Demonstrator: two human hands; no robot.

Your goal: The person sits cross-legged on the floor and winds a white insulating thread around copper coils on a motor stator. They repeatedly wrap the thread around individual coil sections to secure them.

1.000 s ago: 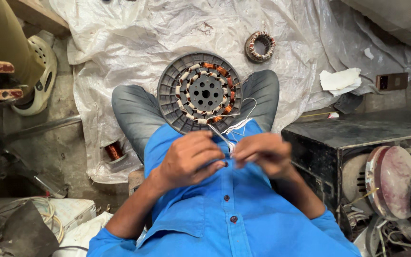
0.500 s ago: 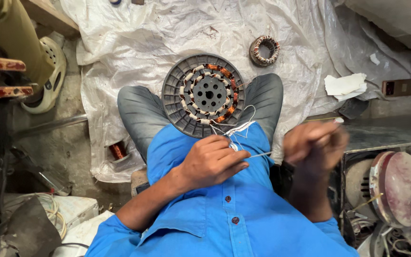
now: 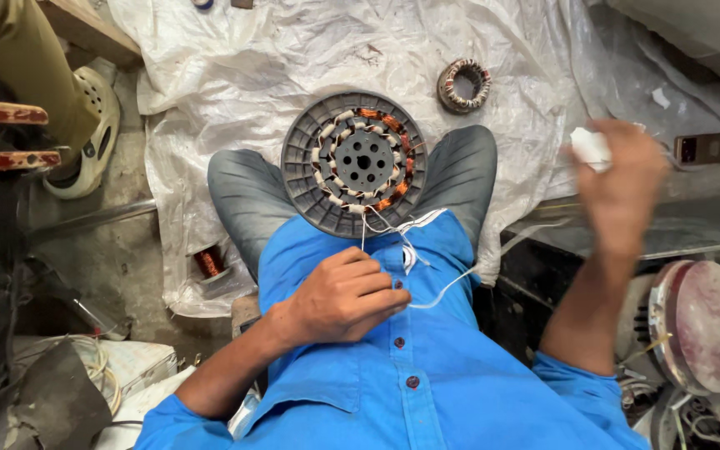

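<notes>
A round grey motor stator (image 3: 354, 162) with copper windings and white insulating sleeves rests between my knees. White leads run from its lower edge down to my left hand (image 3: 342, 297), which pinches the white wires (image 3: 427, 293) against my blue shirt. My right hand (image 3: 620, 185) is raised out to the right, blurred by motion, above the dark box. Something white sits at its fingers; whether the hand holds it or it lies behind is unclear.
A smaller wound stator ring (image 3: 464, 85) lies on the white plastic sheet (image 3: 252, 67). A copper wire spool (image 3: 209, 262) stands by my left leg. Another person's foot in a pale clog (image 3: 85, 142) is at left. A dark metal box (image 3: 652, 233) and motor parts (image 3: 697, 325) crowd the right.
My right hand let go of the wires at my chest and swung up and out to the right. My left hand stayed pinching the leads.
</notes>
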